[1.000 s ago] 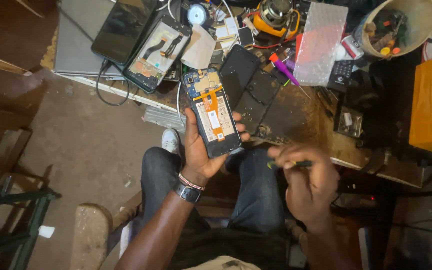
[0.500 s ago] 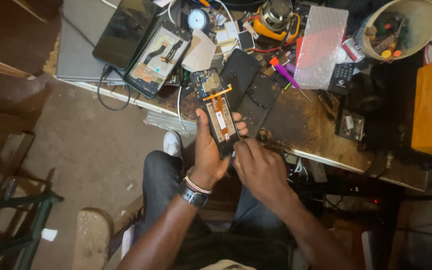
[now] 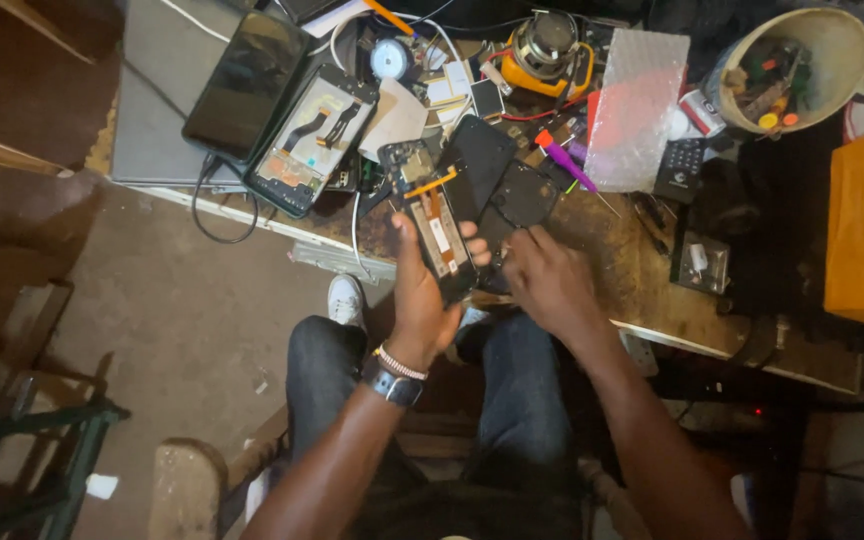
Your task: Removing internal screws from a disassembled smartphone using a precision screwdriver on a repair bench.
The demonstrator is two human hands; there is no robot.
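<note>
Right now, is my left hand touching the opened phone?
Touching. The head view shows the left hand wrapped around the opened phone, thumb on one edge and fingertips curled over the other, holding it above the workbench.

Dark, glossy rectangular tablet screen (image 3: 245,85) lying face up at table's left end. Beside it, opened phone frame with bare orange-and-green back (image 3: 314,140). Clear bubble-wrap pouch over pink sheet (image 3: 637,105) right of centre.

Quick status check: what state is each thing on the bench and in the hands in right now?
Phone: back off, insides exposed, held in left hand.
Right hand: beside phone; grip unclear.
Second phone: open, lying on bench.
Tablet: screen dark.
Bowl: holds small parts.
</note>
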